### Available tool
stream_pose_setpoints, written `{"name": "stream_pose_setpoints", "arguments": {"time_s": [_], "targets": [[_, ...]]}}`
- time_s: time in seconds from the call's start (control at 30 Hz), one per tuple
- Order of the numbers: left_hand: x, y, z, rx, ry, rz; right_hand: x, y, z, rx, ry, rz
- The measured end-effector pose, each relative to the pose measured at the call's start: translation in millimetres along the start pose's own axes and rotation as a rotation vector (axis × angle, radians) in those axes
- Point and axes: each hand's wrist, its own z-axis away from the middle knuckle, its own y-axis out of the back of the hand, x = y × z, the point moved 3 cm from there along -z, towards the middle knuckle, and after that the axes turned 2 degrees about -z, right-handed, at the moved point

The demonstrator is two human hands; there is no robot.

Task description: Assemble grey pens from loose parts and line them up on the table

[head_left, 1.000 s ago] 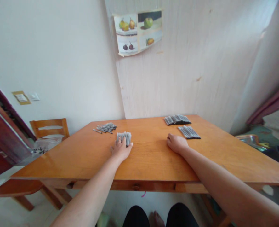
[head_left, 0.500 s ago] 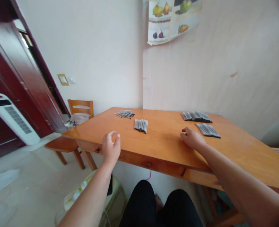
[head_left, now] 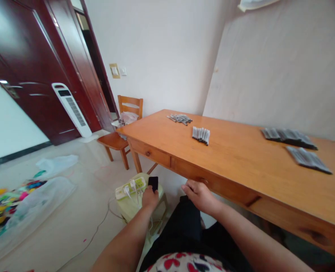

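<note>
My left hand [head_left: 149, 197] reaches down beside my seat to a black phone [head_left: 153, 183] that lies on a pale green stool [head_left: 133, 207]; its fingers curl round the phone's near end. My right hand [head_left: 200, 195] rests palm down on my black-trousered thigh [head_left: 184, 226], just under the wooden table's front edge [head_left: 213, 181], fingers loosely bent and holding nothing. On the table lie a neat row of grey pens [head_left: 200, 135] and a loose pile of them [head_left: 180, 118].
Two flat dark-grey stacks [head_left: 288, 135] [head_left: 307, 158] lie at the table's right. A white power strip [head_left: 130, 187] with plugs shares the stool. A wooden chair [head_left: 124, 124], a white tower fan [head_left: 71, 109], dark red doors and plastic bags [head_left: 39, 200] are to the left.
My view has swung left and down. My left hand left the pens and dropped off the table to the phone. My right hand slid off the tabletop onto my thigh.
</note>
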Motion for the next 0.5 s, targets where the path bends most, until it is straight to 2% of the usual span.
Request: {"name": "stream_pose_setpoints", "arguments": {"time_s": [0.1,0.23,0.37,0.5], "targets": [[-5,-18,-2,-0.038,0.060,-0.046,10,-40,-14,-0.105,-0.065,-0.003],[-16,-34,-7,-0.072,0.145,-0.122,20,-77,-27,-0.198,-0.104,0.047],[-23,-43,-11,-0.074,0.164,-0.212,29,-98,-34,-0.228,-0.149,0.114],[-21,-44,-14,-0.059,0.135,-0.253,36,-107,-34,-0.251,-0.192,0.100]]}}
